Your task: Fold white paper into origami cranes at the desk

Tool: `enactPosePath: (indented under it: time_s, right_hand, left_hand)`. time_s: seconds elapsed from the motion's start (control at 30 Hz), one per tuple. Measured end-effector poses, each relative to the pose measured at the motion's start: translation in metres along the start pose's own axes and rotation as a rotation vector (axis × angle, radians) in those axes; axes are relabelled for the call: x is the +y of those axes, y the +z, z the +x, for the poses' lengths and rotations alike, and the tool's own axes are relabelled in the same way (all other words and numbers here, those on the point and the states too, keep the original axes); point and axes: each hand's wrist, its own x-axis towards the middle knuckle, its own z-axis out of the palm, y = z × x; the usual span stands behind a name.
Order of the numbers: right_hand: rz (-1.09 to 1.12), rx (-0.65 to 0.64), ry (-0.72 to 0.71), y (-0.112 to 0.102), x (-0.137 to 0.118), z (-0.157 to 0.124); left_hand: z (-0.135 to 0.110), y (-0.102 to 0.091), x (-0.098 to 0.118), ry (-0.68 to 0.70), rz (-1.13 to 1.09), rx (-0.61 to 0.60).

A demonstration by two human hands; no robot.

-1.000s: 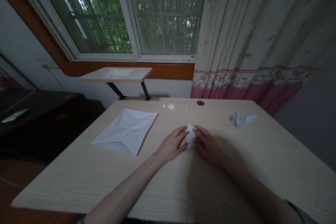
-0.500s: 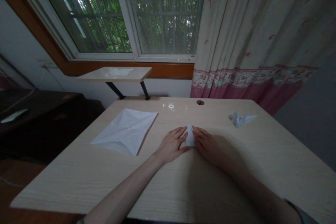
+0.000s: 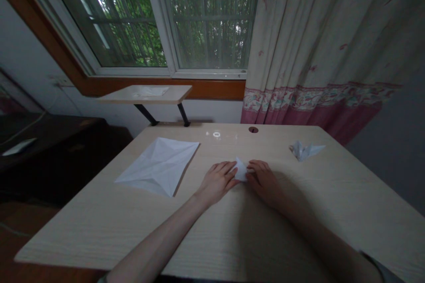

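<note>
A small piece of folded white paper (image 3: 240,170) lies on the table between my hands, its pointed tip facing away from me. My left hand (image 3: 216,182) grips its left side, the thumb near the lower edge and the fingers along the upper left. At the paper's right edge, my right hand (image 3: 264,182) has its fingers bent and closed on the side of it. The fingertips of both hands cover parts of the folds.
A large creased white sheet (image 3: 162,163) lies to the left on the table (image 3: 199,239). At the right sits a folded paper crane (image 3: 303,151). A raised shelf (image 3: 179,90) holding white paper (image 3: 152,91) stands at the back left, below the window.
The folded paper has turned slightly, its tip now leaning left. My right hand's fingers have drawn back a little to the right and bent more. My left hand has barely moved.
</note>
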Motion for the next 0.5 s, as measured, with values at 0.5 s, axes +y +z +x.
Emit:
enactPosePath:
  time_s: [0.5]
  right_hand:
    - [0.318, -0.141, 0.103, -0.016, -0.006, 0.010]
  left_hand:
    - [-0.001, 0.000, 0.000, -0.026, 0.011, 0.037]
